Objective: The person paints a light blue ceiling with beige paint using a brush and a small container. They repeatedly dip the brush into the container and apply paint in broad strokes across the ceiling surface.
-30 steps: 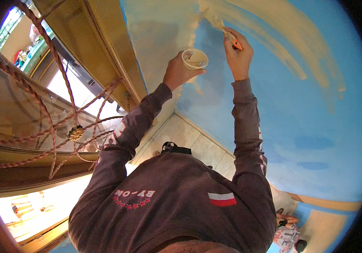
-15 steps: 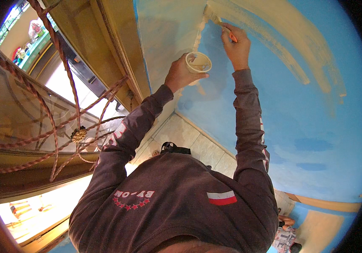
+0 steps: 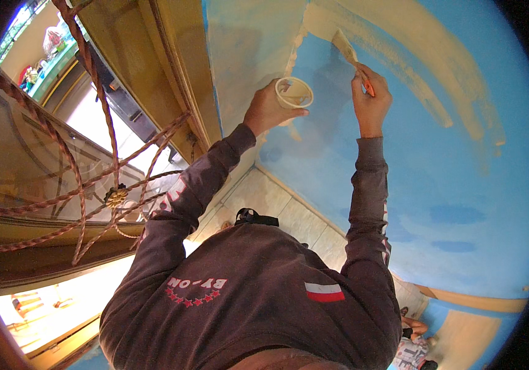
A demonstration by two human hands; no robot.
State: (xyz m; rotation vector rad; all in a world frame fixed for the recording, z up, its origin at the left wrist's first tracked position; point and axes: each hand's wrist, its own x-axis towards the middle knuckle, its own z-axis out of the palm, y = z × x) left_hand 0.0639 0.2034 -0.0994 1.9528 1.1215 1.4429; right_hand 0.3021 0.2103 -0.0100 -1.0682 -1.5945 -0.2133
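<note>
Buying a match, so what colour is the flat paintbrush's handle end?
The handle end is orange, best seen in the head view.

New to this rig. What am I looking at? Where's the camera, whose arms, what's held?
No machine here: just a person's two bare hands. The view comes from a wide fisheye camera worn on the head, looking down, so straight edges bend and the person's dark sweatshirt fills the lower middle.

The left hand holds a pale cup. The right hand grips a brush with an orange-tipped handle; I can't tell whether its bristles touch the blue wall. Cream streaks mark that wall. Twisted brown bars cross the left side, and another person shows at lower right.
</note>
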